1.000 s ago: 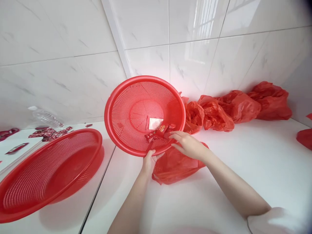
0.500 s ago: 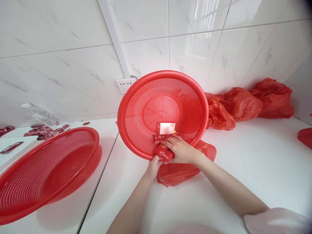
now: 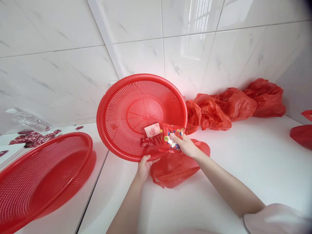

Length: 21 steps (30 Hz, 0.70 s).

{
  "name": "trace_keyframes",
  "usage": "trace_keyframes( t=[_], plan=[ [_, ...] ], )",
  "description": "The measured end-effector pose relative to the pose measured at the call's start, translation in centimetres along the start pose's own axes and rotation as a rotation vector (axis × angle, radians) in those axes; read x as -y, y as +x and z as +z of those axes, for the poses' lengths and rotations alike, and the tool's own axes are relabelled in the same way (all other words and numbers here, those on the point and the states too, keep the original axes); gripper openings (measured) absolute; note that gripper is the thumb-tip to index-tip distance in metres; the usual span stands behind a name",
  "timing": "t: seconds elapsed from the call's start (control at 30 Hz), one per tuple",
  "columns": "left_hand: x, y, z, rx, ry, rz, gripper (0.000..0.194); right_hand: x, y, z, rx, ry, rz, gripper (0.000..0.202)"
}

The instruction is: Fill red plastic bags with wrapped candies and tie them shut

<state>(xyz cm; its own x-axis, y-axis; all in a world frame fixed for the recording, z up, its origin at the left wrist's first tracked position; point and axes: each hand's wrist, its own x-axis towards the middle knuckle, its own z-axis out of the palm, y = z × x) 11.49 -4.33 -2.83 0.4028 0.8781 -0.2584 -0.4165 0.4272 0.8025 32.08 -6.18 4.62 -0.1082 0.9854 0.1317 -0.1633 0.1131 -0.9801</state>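
A round red plastic basket with perforated walls is tilted toward me over the table. My left hand grips its near rim, thumb on top and fingers below. In my right hand is a red snack packet with a colourful print, held at the basket's near right edge with the thumb across its front. Inside the basket lie a pale pink packet and a small dark red packet. Directly below the rim rests a red plastic bag; its contents are hidden.
Another red basket stands tilted at the left. Behind it are small red packets and a clear plastic bottle. Several knotted red plastic bags line the tiled wall, and another red bag sits at the far right.
The basket has shifted left in view and tilted a little. My right hand has lifted the red packet to the right, turning its printed front toward me. My left hand now holds the rim.
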Motion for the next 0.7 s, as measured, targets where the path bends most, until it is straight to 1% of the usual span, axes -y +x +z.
trace_keyframes(
  t=[0.17,0.3,0.37,0.43,0.5,0.6,0.7],
  plan=[
    [0.13,-0.13,0.08,0.016,0.018,-0.021,0.031,0.21,-0.26,0.15,0.008,0.016,0.046,0.045],
    [0.40,-0.20,0.22,0.016,0.027,-0.037,0.032,0.32,-0.26,0.27,-0.060,0.043,0.091,0.057],
    [0.45,-0.25,0.34,0.027,0.023,-0.048,0.033,0.43,-0.30,0.28,-0.082,0.054,0.131,0.059],
    [0.41,-0.33,0.51,0.038,0.011,-0.060,0.033,0.52,-0.35,0.28,-0.105,0.057,0.156,0.056],
    [0.28,-0.41,0.70,0.035,0.002,-0.071,0.032,0.51,-0.36,0.25,-0.143,0.065,0.147,0.052],
    [0.08,-0.52,0.94,0.013,0.005,-0.082,0.030,0.22,-0.23,0.18,-0.208,0.093,0.131,0.046],
    [0.02,-0.52,1.00,-0.010,0.008,-0.078,0.028,-0.37,0.05,0.11,-0.260,0.150,0.124,0.044]
  ],
)
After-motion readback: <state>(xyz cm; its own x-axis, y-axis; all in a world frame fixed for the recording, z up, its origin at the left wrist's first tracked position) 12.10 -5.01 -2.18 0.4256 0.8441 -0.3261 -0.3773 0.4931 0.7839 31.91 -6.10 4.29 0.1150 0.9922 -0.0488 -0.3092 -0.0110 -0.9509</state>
